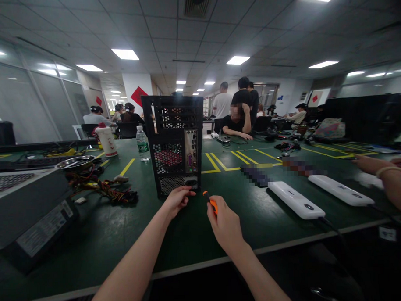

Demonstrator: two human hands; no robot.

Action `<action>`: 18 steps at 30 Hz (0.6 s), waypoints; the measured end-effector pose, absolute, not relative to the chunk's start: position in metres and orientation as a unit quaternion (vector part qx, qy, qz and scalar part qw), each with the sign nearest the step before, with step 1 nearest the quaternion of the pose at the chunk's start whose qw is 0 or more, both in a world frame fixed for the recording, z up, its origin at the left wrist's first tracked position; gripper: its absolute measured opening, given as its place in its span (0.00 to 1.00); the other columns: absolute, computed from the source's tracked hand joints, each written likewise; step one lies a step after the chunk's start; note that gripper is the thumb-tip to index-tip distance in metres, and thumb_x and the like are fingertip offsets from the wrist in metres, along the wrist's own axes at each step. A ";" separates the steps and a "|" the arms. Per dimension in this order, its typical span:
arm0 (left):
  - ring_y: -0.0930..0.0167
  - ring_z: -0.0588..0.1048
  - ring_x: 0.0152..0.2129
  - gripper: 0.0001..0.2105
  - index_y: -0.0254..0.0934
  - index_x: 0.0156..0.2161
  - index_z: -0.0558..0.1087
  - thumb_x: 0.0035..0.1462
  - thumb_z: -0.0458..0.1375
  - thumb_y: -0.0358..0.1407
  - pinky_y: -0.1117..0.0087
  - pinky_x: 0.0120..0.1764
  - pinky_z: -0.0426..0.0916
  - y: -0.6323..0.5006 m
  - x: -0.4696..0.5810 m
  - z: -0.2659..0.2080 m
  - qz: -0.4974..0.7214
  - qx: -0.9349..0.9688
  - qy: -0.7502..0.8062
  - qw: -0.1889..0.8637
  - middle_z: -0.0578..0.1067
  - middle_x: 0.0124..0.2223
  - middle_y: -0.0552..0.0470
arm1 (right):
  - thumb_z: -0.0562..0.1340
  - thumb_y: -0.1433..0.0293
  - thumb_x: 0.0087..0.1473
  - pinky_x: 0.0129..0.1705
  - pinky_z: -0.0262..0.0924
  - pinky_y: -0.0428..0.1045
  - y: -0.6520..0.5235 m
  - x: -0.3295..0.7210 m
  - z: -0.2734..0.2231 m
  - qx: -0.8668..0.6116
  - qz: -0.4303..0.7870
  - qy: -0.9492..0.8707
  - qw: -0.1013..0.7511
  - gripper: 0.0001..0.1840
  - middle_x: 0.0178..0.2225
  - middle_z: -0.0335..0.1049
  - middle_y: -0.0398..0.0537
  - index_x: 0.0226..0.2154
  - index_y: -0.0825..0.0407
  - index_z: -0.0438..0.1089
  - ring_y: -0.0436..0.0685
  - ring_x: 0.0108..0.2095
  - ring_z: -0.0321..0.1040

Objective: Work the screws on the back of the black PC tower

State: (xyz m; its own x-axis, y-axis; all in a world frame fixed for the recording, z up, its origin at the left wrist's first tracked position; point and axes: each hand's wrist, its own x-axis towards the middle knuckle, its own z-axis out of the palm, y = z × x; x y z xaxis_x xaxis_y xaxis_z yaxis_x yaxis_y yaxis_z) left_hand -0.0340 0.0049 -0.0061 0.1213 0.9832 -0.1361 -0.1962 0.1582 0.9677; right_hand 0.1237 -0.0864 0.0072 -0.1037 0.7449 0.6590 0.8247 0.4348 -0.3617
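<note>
Black metal computer case [175,136]: upright on the green table [107,232].
Left hand [176,202]: half-curled by its foot; I can't tell if gripping.
Right hand [226,222]: closed round an orange-and-black tool [214,206].
Slip risk: skidding, it could jab the neighbouring left fingers.

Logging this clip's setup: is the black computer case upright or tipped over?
Upright: the black computer case stands tall on the green table, its perforated back panel facing the camera.

Bright panels [125,54] lit a grey tiled ceiling [160,37] across the frame's top; glass partitions [21,104] lined the left side, and a white pillar [129,82] bearing a red diamond [138,95] stood left of centre.
</note>
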 end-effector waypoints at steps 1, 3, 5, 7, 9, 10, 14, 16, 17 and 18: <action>0.84 0.56 0.12 0.16 0.30 0.43 0.64 0.46 0.52 0.30 0.81 0.13 0.44 0.005 -0.034 -0.006 0.483 0.433 0.454 0.611 0.71 0.33 0.45 | 0.47 0.70 0.53 0.27 0.57 0.46 -0.086 0.123 0.007 -0.522 -0.051 -0.750 0.403 0.10 0.33 0.64 0.48 0.38 0.53 0.56 0.52 0.28 0.65; 0.84 0.56 0.12 0.16 0.30 0.43 0.63 0.46 0.52 0.30 0.81 0.13 0.44 0.004 -0.034 -0.006 0.485 0.430 0.453 0.612 0.71 0.33 0.45 | 0.47 0.71 0.51 0.28 0.58 0.46 -0.087 0.123 0.007 -0.517 -0.049 -0.759 0.393 0.10 0.34 0.63 0.48 0.38 0.54 0.56 0.52 0.29 0.65; 0.84 0.56 0.12 0.16 0.30 0.43 0.64 0.46 0.52 0.30 0.81 0.13 0.45 0.004 -0.034 -0.005 0.484 0.428 0.456 0.612 0.71 0.33 0.45 | 0.48 0.72 0.51 0.28 0.58 0.46 -0.087 0.122 0.007 -0.517 -0.043 -0.759 0.392 0.10 0.33 0.62 0.48 0.38 0.54 0.55 0.51 0.29 0.64; 0.84 0.56 0.12 0.15 0.30 0.43 0.64 0.46 0.52 0.30 0.81 0.13 0.45 0.003 -0.033 -0.004 0.482 0.425 0.463 0.611 0.71 0.33 0.45 | 0.49 0.72 0.50 0.29 0.58 0.46 -0.088 0.122 0.007 -0.514 -0.046 -0.760 0.395 0.10 0.33 0.61 0.48 0.38 0.54 0.55 0.52 0.29 0.64; 0.84 0.56 0.12 0.15 0.31 0.42 0.64 0.46 0.52 0.29 0.81 0.13 0.45 0.003 -0.033 -0.003 0.479 0.426 0.467 0.610 0.71 0.33 0.45 | 0.49 0.71 0.50 0.29 0.58 0.46 -0.088 0.121 0.007 -0.509 -0.058 -0.763 0.395 0.10 0.33 0.60 0.48 0.37 0.54 0.56 0.52 0.29 0.63; 0.84 0.56 0.12 0.15 0.31 0.42 0.65 0.46 0.52 0.29 0.81 0.13 0.44 0.003 -0.032 -0.002 0.478 0.427 0.467 0.609 0.71 0.33 0.45 | 0.49 0.70 0.50 0.29 0.58 0.46 -0.089 0.121 0.008 -0.506 -0.064 -0.766 0.392 0.09 0.33 0.60 0.48 0.37 0.54 0.56 0.52 0.29 0.63; 0.84 0.56 0.12 0.15 0.31 0.42 0.64 0.46 0.52 0.29 0.81 0.13 0.44 0.002 -0.032 -0.001 0.478 0.432 0.463 0.609 0.71 0.32 0.46 | 0.46 0.68 0.54 0.28 0.57 0.45 -0.088 0.121 0.008 -0.504 -0.077 -0.775 0.373 0.09 0.32 0.59 0.46 0.34 0.52 0.58 0.50 0.28 0.62; 0.84 0.56 0.12 0.14 0.30 0.42 0.64 0.46 0.52 0.29 0.81 0.13 0.44 0.002 -0.032 -0.001 0.478 0.433 0.461 0.610 0.71 0.32 0.46 | 0.46 0.69 0.54 0.28 0.57 0.46 -0.088 0.121 0.008 -0.507 -0.078 -0.778 0.363 0.08 0.32 0.59 0.46 0.33 0.52 0.58 0.50 0.28 0.61; 0.84 0.56 0.12 0.14 0.30 0.42 0.64 0.46 0.52 0.29 0.81 0.13 0.44 0.002 -0.031 -0.001 0.478 0.432 0.461 0.610 0.71 0.32 0.46 | 0.46 0.71 0.53 0.29 0.57 0.46 -0.087 0.121 0.008 -0.505 -0.080 -0.781 0.359 0.07 0.32 0.59 0.46 0.33 0.52 0.58 0.50 0.29 0.61; 0.84 0.56 0.12 0.14 0.30 0.42 0.64 0.46 0.52 0.29 0.81 0.13 0.44 0.001 -0.031 -0.001 0.479 0.431 0.461 0.611 0.71 0.32 0.46 | 0.47 0.72 0.53 0.30 0.57 0.46 -0.087 0.121 0.008 -0.500 -0.083 -0.785 0.357 0.07 0.32 0.59 0.46 0.33 0.52 0.58 0.51 0.31 0.61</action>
State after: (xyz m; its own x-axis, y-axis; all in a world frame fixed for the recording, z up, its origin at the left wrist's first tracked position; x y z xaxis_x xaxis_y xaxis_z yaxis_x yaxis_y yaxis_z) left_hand -0.0313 0.0014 -0.0008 0.1170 0.9817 -0.1504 -0.1879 0.1706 0.9673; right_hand 0.1208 -0.0871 0.0081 -0.2448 0.7257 0.6429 0.8444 0.4855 -0.2265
